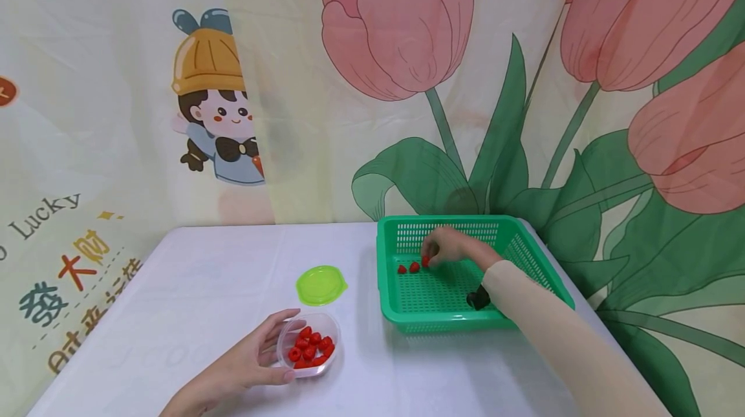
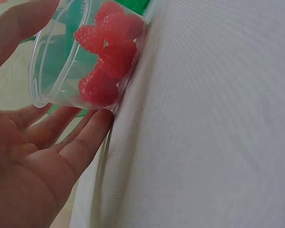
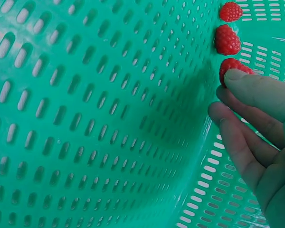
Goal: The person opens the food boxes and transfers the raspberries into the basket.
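Inside the green basket, the right hand pinches a raspberry in line with two others, seemingly setting it down; next calls for easing that pinch; the left hand, widely curved, holds the clear tub of raspberries

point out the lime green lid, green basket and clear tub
lime green lid (image 1: 321,286): head view, its middle
green basket (image 1: 442,319): head view, its front rim
clear tub (image 2: 83,64): left wrist view, its side wall
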`<state>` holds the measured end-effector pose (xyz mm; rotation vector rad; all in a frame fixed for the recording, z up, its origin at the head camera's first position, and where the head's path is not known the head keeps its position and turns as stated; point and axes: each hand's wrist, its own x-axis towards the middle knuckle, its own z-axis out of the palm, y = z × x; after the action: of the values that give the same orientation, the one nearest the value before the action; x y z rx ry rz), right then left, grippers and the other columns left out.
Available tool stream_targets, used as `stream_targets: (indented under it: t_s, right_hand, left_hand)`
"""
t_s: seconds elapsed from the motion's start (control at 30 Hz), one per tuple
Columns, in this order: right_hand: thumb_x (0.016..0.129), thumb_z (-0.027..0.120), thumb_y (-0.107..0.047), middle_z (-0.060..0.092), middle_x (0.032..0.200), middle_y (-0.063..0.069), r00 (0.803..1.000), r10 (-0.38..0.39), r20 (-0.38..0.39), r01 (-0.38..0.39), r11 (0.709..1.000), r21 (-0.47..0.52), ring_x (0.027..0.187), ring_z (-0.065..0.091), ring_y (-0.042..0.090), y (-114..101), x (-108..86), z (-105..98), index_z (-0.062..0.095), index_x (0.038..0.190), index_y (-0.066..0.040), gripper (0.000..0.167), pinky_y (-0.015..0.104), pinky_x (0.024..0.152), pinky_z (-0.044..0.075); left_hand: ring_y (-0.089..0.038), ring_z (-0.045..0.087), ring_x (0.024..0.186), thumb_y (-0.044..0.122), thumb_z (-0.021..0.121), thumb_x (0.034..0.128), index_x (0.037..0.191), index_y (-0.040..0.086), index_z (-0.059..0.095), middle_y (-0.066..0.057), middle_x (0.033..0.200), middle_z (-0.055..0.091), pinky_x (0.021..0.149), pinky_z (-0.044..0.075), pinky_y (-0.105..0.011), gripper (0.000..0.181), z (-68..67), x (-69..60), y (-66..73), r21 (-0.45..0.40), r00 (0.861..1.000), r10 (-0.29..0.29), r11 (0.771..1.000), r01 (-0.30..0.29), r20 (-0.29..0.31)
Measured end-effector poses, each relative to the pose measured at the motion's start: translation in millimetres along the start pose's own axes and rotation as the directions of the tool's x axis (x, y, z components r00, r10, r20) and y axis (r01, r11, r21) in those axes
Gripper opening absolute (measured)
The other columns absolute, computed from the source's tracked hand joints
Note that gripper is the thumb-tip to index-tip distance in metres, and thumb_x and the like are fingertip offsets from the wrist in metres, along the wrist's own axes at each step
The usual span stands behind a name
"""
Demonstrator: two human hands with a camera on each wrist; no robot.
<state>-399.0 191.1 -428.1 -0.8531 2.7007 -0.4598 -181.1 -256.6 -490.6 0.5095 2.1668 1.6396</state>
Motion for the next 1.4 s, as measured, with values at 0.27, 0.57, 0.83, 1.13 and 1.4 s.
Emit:
stream_targets:
  t_s: [0.27,0.57,0.83,1.13,1.4]
  right_hand:
    - [0.094,0.081,-0.007,0.074,0.1,-0.002,1.0,0.001,0.031,0.0,1.0,-0.016,0.091,0.067,0.013,2.3,-0.2,0.3,0.077,0.106,-0.012,0.014,0.035,0.085,0.059]
    - [0.094,0.08,-0.005,0.075,0.103,0.0,0.999,0.002,0.036,-0.002,1.0,-0.018,0.094,0.068,0.014,1.0,-3.2,0.3,0.078,0.107,-0.011,0.015,0.035,0.085,0.06]
    - [0.094,0.08,-0.004,0.074,0.103,0.001,0.999,-0.006,0.037,0.007,1.0,-0.026,0.095,0.068,0.015,0.6,-3.2,0.3,0.078,0.108,-0.011,0.016,0.036,0.085,0.06]
    - [0.094,0.08,-0.005,0.075,0.103,0.0,0.999,-0.009,0.036,0.01,1.0,-0.024,0.096,0.068,0.016,3.2,-1.5,1.8,0.078,0.108,-0.012,0.016,0.036,0.085,0.06]
    - [0.094,0.08,-0.004,0.075,0.107,0.0,0.998,0.021,0.059,-0.021,1.0,-0.003,0.098,0.067,0.016,-1.0,-2.4,-1.9,0.079,0.111,-0.013,0.02,0.037,0.088,0.06]
  left_hand:
    - [-0.049,0.03,0.155,0.012,0.084,0.091,0.165,0.017,0.026,-0.02,0.168,0.035,0.104,0.043,-0.01,0.094,0.2,0.0,-0.3,0.001,1.0,0.004,1.0,-0.004,-0.001]
    - [-0.05,0.029,0.155,0.011,0.084,0.0909,0.165,0.016,0.026,-0.02,0.167,0.035,0.105,0.043,-0.01,0.094,-0.1,1.4,0.1,0.002,1.0,0.021,1.0,-0.021,0.005]
    - [-0.046,0.029,0.156,0.014,0.084,0.0915,0.165,0.019,0.026,-0.016,0.168,0.036,0.106,0.044,-0.012,0.094,0.0,1.3,0.7,-0.001,1.0,-0.02,1.0,0.02,0.002]
    - [-0.047,0.028,0.156,0.013,0.083,0.0915,0.165,0.018,0.025,-0.017,0.168,0.035,0.104,0.043,-0.01,0.094,0.5,0.0,2.3,-0.012,1.0,-0.012,1.0,0.012,0.005]
    - [-0.047,0.027,0.157,0.012,0.084,0.0913,0.166,0.017,0.025,-0.018,0.169,0.034,0.105,0.043,-0.01,0.095,0.1,-0.6,2.6,-0.015,1.0,-0.007,1.0,0.007,0.005]
